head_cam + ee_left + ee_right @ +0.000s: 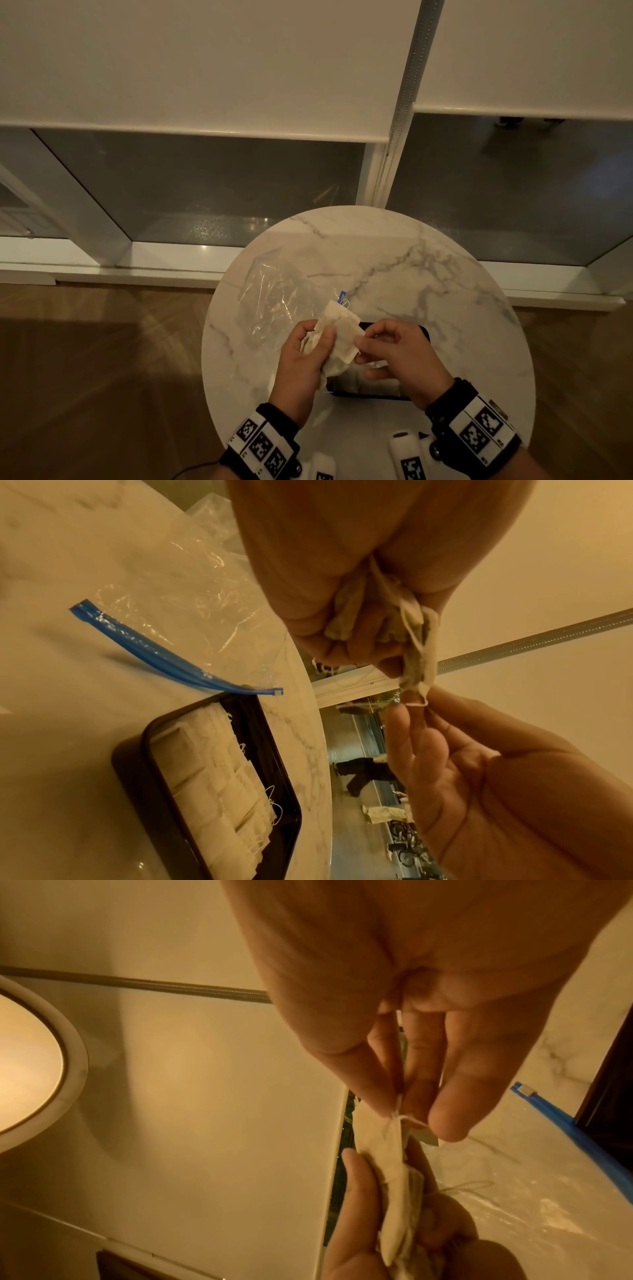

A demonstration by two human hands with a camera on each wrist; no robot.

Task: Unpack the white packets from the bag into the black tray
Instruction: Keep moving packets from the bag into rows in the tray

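**Both hands work a bunch of white packets above the tray**

Head view: over a round marble table point(428, 260), the left hand point(301, 363) has its fingers curled around a bunch of white packets point(339, 337), clutched in the fist with the thumb laid across the front. The right hand point(400, 356) pinches the right edge of the foremost packet between thumb and forefinger. Both hands hover above the black tray point(376, 396), which lies on the near part of the table and is mostly hidden by them. The clear plastic bag point(270, 301) lies crumpled on the table to the far left of the hands, its blue zip strip just showing past the packets.

Left wrist view: the left hand point(325, 588) squeezes the crumpled packets point(411, 631), strings trailing from them. The right hand point(479, 777) nips the lowest corner of the bunch with its fingertips. On the table point(51, 561), the tray point(137, 791) holds a neat overlapping row of white packets. The bag point(178, 569) lies just beside the tray, its blue zip end overlapping the tray's rim.

Right wrist view: the right hand point(428, 1015) pinches a string and a packet corner; its other fingers are extended. The left hand point(394, 1231) clasps the packets point(397, 1191) from below. The bag point(514, 1191) lies on the right.
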